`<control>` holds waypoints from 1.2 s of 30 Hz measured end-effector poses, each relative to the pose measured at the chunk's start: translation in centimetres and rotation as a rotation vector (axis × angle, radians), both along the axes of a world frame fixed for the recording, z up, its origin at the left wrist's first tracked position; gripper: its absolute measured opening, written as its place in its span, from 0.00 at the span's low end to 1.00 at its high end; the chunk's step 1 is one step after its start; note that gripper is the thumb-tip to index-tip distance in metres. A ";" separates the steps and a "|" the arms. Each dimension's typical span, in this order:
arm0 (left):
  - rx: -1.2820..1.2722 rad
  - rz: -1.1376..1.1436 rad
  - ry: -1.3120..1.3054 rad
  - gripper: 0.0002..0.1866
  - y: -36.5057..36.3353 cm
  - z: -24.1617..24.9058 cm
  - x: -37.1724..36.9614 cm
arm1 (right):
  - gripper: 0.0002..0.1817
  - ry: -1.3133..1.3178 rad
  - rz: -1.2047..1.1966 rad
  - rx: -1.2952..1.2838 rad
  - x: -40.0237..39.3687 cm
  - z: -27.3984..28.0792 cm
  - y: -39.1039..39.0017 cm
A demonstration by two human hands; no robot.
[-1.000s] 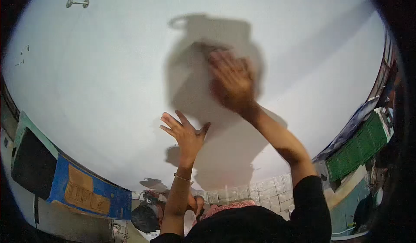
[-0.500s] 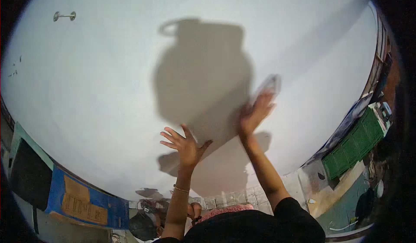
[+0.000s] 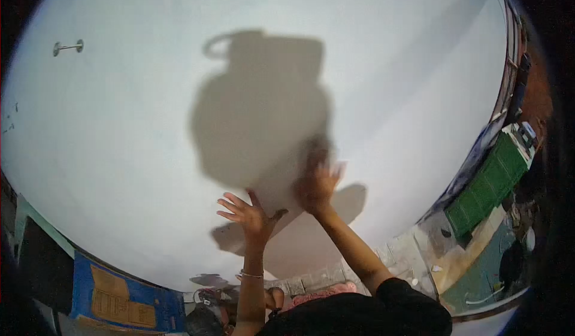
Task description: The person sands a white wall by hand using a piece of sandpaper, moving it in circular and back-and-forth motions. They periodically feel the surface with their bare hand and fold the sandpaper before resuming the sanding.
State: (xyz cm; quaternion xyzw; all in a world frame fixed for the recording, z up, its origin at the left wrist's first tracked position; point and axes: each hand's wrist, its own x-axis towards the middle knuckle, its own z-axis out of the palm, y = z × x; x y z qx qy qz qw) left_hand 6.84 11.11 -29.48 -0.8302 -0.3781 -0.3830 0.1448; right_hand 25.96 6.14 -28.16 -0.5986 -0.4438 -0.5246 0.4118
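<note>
In the head view, a broad white surface (image 3: 144,108) fills most of the scene, with a large dark shadow across its middle. My left hand (image 3: 250,219) lies at the surface with fingers spread, holding nothing; a thin band circles its wrist. To the right and a little higher, my right hand (image 3: 318,183) is over the surface inside the shadow. Motion smears its fingers, and a dark blur lies just above them. Whether it holds something I cannot make out.
A metal handle (image 3: 68,48) sits on the white surface at upper left. Brown cardboard (image 3: 123,306) rests on a blue panel at lower left. A green crate-like object (image 3: 488,183) stands at right. Pink cloth (image 3: 326,291) and limb-like shapes show near the bottom.
My right hand has moved left and down across the white surface, nearer to my left hand. The left hand keeps its spread pose. The view has shifted slightly.
</note>
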 end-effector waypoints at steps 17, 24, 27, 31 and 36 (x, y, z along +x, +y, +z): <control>0.038 -0.012 -0.022 0.72 0.2 -0.7 -0.5 | 0.33 0.169 0.165 0.017 8.4 -1.3 -6.2; -0.039 0.049 -0.177 0.70 -0.3 -2.4 1.0 | 0.33 0.152 0.338 -0.205 3.4 2.1 -5.3; -0.061 0.094 -0.168 0.66 -0.6 -2.6 0.8 | 0.34 0.054 0.244 -0.296 7.8 1.2 -6.0; -0.080 0.114 -0.205 0.62 -1.2 -2.2 1.5 | 0.38 0.589 0.254 0.360 9.4 6.9 -7.4; -0.259 0.010 -0.403 0.61 -4.0 -0.2 5.1 | 0.34 -0.195 0.418 -0.245 8.4 3.7 -6.9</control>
